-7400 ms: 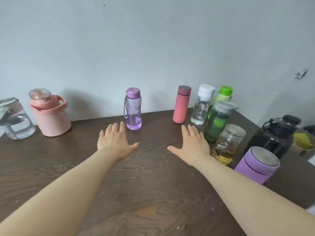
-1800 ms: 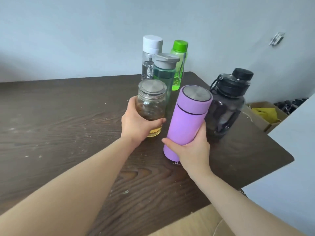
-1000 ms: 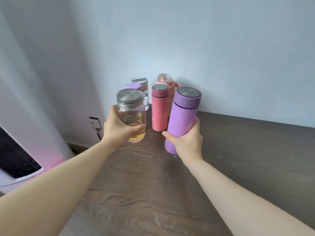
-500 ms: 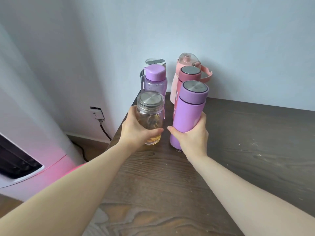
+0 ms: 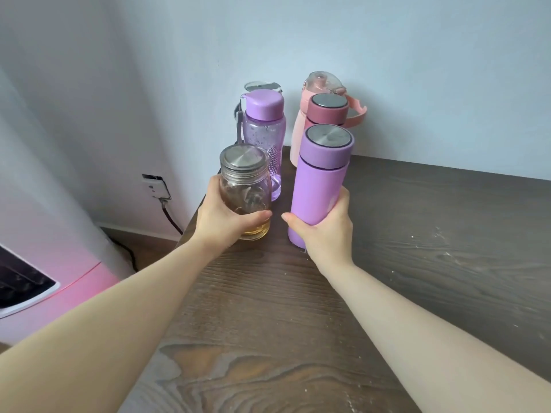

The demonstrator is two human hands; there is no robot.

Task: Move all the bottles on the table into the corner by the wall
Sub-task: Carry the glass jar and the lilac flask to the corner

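Note:
My left hand (image 5: 222, 222) grips a glass jar (image 5: 246, 186) with a metal lid and amber liquid, low over the table's left edge. My right hand (image 5: 323, 231) grips the lower part of a purple thermos (image 5: 320, 177), which stands upright beside the jar. Behind them in the corner stand a clear purple bottle (image 5: 264, 135), a red thermos (image 5: 328, 110), a pink jug (image 5: 320, 84) and a clear bottle (image 5: 262, 86) that is mostly hidden. Whether the jar and the thermos touch the table I cannot tell.
The dark wooden table (image 5: 417, 248) stretches right and toward me. The wall (image 5: 387, 55) runs along its back. Past the left edge are a wall socket (image 5: 155, 186) with a black cable and a pink and white appliance (image 5: 44, 278).
Both hands have brought the jar and the purple thermos a little lower and closer to the bottles in the corner. Both grips are unchanged.

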